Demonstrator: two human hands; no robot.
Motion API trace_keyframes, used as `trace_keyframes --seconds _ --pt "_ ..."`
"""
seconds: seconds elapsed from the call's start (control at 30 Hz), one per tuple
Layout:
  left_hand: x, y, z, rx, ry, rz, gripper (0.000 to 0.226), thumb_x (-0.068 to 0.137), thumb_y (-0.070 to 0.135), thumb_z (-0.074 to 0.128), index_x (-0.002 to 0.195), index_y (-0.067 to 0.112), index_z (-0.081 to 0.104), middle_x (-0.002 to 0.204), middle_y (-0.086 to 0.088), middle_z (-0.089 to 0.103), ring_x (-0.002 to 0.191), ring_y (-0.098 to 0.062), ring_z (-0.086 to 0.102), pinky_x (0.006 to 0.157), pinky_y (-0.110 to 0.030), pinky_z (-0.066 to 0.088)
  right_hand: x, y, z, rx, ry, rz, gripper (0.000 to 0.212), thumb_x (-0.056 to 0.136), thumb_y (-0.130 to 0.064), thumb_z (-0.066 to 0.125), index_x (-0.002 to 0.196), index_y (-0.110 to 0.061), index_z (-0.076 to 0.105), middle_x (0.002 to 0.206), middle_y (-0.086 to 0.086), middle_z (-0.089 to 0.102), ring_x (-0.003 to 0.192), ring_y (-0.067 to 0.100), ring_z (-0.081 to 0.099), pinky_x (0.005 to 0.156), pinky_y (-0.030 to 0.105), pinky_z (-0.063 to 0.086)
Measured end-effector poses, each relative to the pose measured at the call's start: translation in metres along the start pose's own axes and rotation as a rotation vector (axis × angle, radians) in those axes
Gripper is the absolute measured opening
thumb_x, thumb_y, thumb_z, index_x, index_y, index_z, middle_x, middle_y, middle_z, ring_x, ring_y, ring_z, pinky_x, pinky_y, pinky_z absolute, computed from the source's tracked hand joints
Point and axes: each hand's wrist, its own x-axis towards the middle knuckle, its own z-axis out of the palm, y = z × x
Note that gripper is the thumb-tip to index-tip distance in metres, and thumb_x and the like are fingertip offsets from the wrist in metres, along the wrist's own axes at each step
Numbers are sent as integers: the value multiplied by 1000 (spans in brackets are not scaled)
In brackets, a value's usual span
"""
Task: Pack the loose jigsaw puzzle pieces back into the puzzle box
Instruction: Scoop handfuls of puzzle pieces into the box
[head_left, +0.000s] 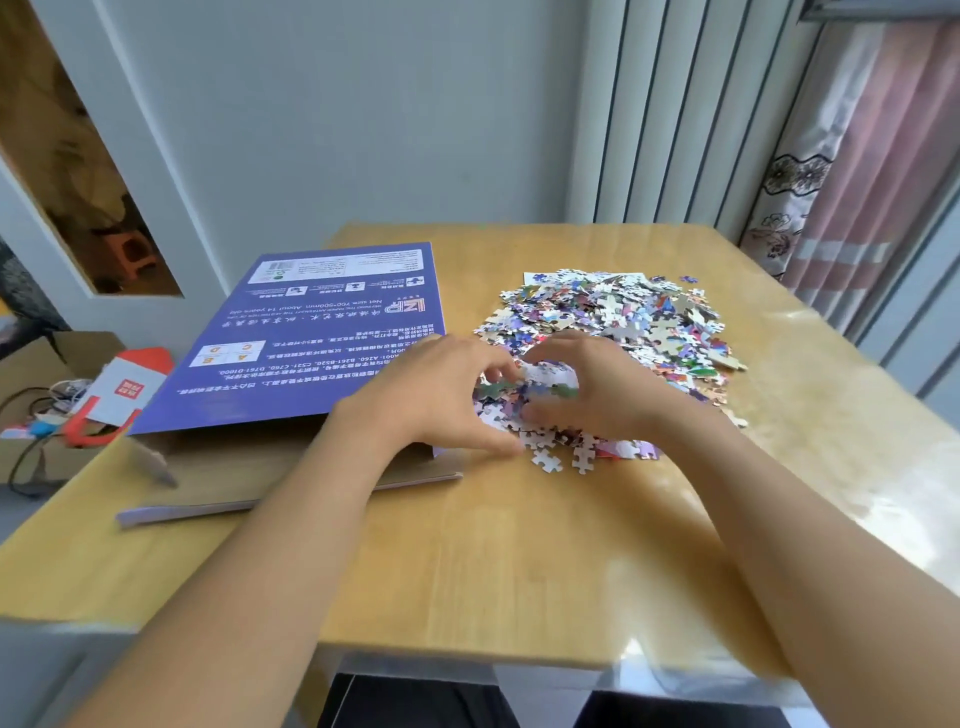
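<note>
Progress looks slight to me: I see nearly all the loose multicoloured cardboard jigsaw pieces (618, 332) heaped at about one o'clock on the pale wooden table (519, 561), none visibly inside the flat purple printed puzzle box (311, 338), which lies at eleven o'clock with its near end flap open. My left hand (441, 389) and right hand (592, 384), fingers curled, cup a clump at the heap's near edge. I count one box, one heap, two hands; the pieces are too many to count
</note>
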Motion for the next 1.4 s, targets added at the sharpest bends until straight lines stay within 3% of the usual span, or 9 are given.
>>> trace_keyframes --seconds 0.13,0.27,0.47,0.73,0.83,1.0,1.1,1.23,1.4 --pt "-1 2 -3 109 -66 -52 100 46 82 76 134 43 49 125 17 59 111 -13 56 90 -33 46 -11 2 -26 -32 -179 141 108 56 -68 84 149 -38 39 154 -12 36 141 13 37 112 36 35" --pt "5 10 3 198 -11 -57 92 60 82 68 139 37 50 120 10 64 114 -22 54 95 -34 42 -20 7 -35 -145 -359 232 133 38 -74 87 152 -49 23 160 -15 30 145 16 34 115 46 35" --pt "7 10 10 60 48 -48 67 69 70 74 127 38 60 110 16 68 98 -12 60 91 -33 47 -15 1 -28 -150 -274 123 86 68 -57 85 144 -42 46 136 -9 53 123 17 52 92 32 41" --pt "5 12 13 -157 121 -83 54 70 48 86 118 35 67 98 13 69 83 -6 66 83 -32 54 -10 -1 -21 -86 -152 -7 39 82 -21 73 120 -24 68 101 -9 63 92 17 65 76 30 53" --pt "8 10 16 -247 142 -85 45 72 36 86 114 31 69 93 12 69 79 -6 68 82 -36 56 -7 -1 -19 -95 -61 -21 41 83 -15 72 123 -22 67 99 -6 65 88 18 65 75 29 52" --pt "10 9 18 -284 161 -72 29 80 27 81 108 24 72 85 13 72 76 -5 69 81 -36 57 -8 -3 -15 16 -132 -35 85 75 -22 84 146 -39 41 110 -10 61 84 22 66 75 36 55" --pt "9 11 18 -325 182 -75 22 83 26 80 101 25 68 84 12 72 75 -5 69 80 -35 57 -7 -6 -11 -21 -89 -75 74 77 -22 81 140 -37 46 110 -9 60 81 25 65 75 41 55" --pt "7 12 15 -470 182 -74 38 79 16 83 100 21 52 81 8 73 67 -3 70 69 -25 57 -3 -12 -1 -107 -35 -82 54 82 -23 70 134 -29 58 108 -2 68 81 16 59 73 34 50" --pt "6 13 11 -506 176 -46 40 78 -1 71 104 19 49 85 3 74 75 -5 72 67 -23 57 -1 -13 5 -158 33 -92 31 79 -24 67 108 -29 73 75 2 66 71 23 59 63 41 53"
